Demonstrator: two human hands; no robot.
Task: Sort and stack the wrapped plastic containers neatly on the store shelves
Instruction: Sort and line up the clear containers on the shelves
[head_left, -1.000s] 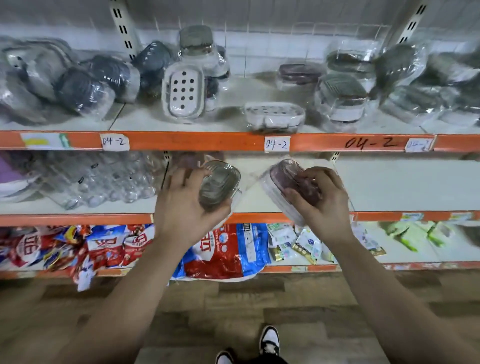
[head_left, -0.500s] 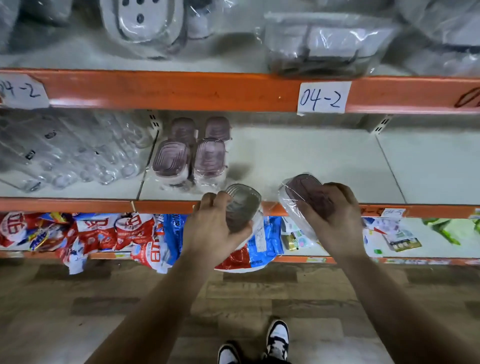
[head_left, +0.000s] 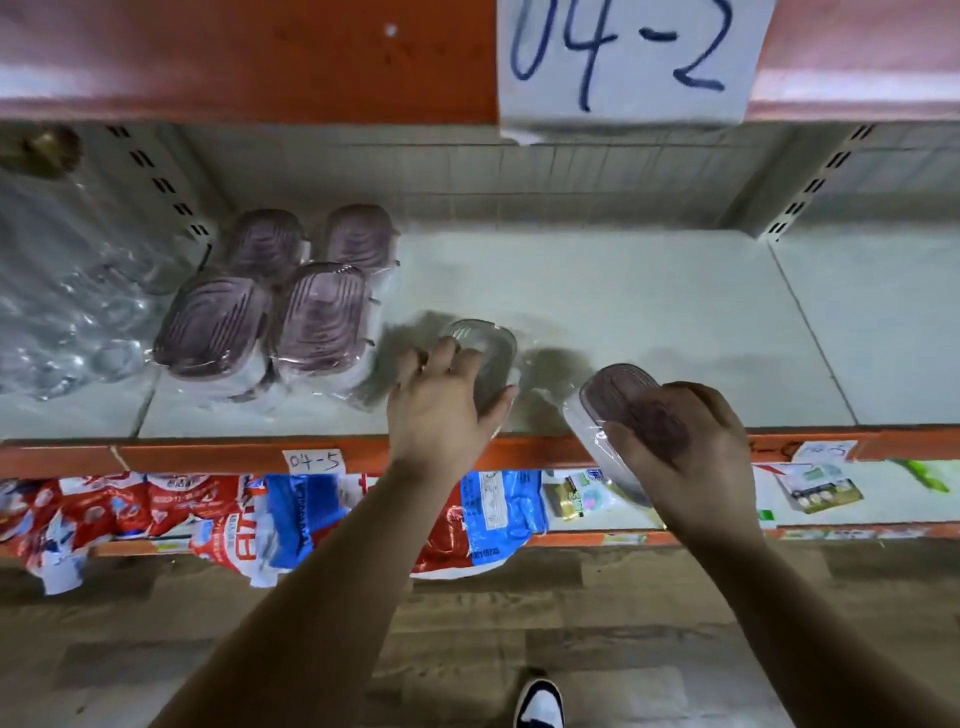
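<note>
Over the pale store shelf (head_left: 649, 291), my left hand (head_left: 441, 410) curls its fingers round a grey-lidded clear wrapped plastic container (head_left: 485, 353), just right of four stacked purple-lidded wrapped containers (head_left: 311, 317). Farther right of them, my right hand (head_left: 691, 457) grips a tilted purple-lidded wrapped container (head_left: 615, 392).

Both arms outstretched, left hand (head_left: 441, 415) gripping, right hand (head_left: 691, 454) gripping
</note>
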